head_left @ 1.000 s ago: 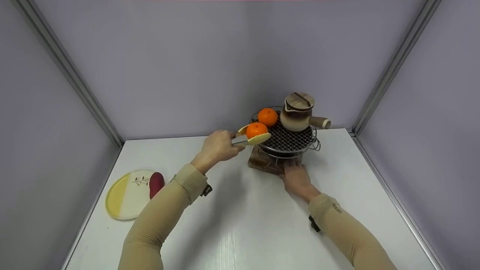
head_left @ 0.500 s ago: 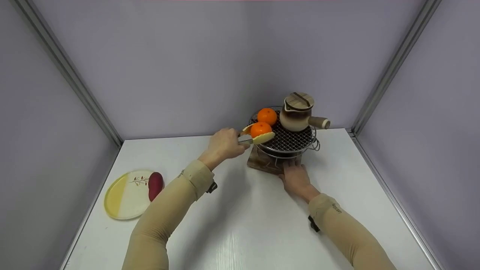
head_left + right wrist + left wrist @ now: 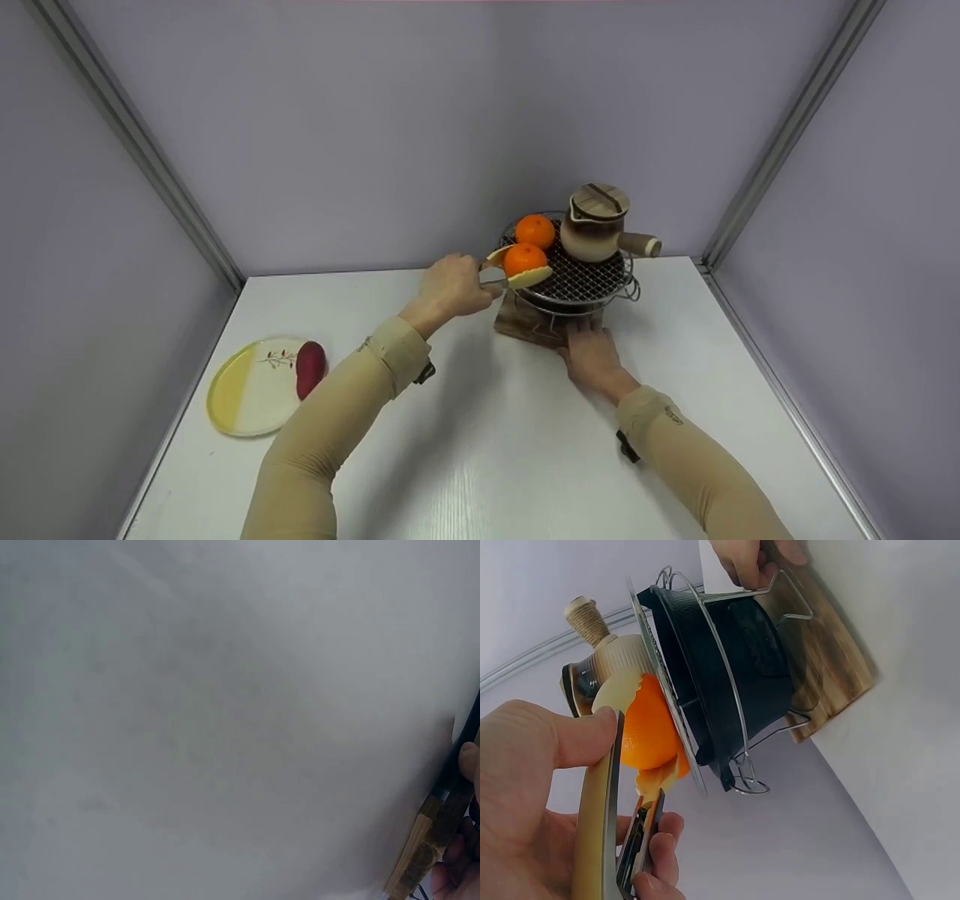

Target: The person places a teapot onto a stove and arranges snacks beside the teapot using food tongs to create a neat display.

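Note:
My left hand [image 3: 454, 286] grips a pair of tongs [image 3: 600, 817], thumb on one arm and fingers round the other. Their pale yellow tips [image 3: 529, 278] lie on either side of a mandarin [image 3: 524, 260] at the near left of the round wire grill [image 3: 581, 283]. A second mandarin [image 3: 535, 231] sits just behind it on the mesh. Low at the front, my right hand [image 3: 592, 360] holds the edge of the wooden board [image 3: 525, 324] under the stove, fingers over its top and thumb at its front edge.
A brown-and-cream teapot [image 3: 592, 240] with a wooden lid stands on the grill's right side, its handle pointing right. Beneath the mesh is a black bowl [image 3: 720, 667] in a wire stand. At the left, a plate [image 3: 255, 405] bears a dark red sweet potato [image 3: 310, 369].
My left hand has moved right, bringing the tongs and the mandarin farther over the grill; in the last half second it shifts only slightly. My right hand stays on the board.

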Action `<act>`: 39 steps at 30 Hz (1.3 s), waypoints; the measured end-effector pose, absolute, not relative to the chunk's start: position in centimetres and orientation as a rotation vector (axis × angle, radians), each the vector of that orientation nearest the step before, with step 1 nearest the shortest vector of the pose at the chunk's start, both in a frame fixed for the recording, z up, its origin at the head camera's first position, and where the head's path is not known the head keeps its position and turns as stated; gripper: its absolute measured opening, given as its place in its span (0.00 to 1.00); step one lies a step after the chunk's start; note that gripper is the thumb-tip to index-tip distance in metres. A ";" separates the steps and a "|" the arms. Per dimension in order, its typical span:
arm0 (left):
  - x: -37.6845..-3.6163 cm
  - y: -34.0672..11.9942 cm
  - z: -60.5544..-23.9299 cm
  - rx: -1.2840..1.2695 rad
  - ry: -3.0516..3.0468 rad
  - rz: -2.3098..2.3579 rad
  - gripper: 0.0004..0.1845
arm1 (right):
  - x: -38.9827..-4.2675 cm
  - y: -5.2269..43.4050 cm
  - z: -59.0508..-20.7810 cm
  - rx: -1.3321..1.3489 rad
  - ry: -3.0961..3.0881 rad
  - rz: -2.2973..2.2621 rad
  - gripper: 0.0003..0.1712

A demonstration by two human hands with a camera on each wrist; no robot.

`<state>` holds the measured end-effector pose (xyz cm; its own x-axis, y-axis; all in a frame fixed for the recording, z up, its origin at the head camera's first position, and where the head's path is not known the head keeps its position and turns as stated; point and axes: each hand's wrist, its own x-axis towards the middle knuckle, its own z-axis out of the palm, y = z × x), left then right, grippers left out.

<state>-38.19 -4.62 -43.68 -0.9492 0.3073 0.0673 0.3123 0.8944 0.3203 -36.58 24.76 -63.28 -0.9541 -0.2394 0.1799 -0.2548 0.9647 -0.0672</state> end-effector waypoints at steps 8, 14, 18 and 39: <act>-37.9 -5.1 -43.3 -0.475 -3.036 -0.517 0.26 | -36.8 25.0 -63.0 0.377 -2.955 0.120 0.40; -37.9 -4.9 -43.5 -0.469 -3.021 -0.527 0.26 | -36.6 25.0 -62.9 0.365 -2.983 0.146 0.41; -38.0 -4.5 -43.7 -0.462 -3.022 -0.522 0.25 | -36.5 24.9 -63.2 0.370 -2.982 0.153 0.40; -37.9 -3.6 -44.0 -0.489 -3.021 -0.545 0.24 | -36.5 24.9 -63.5 0.376 -2.933 0.156 0.36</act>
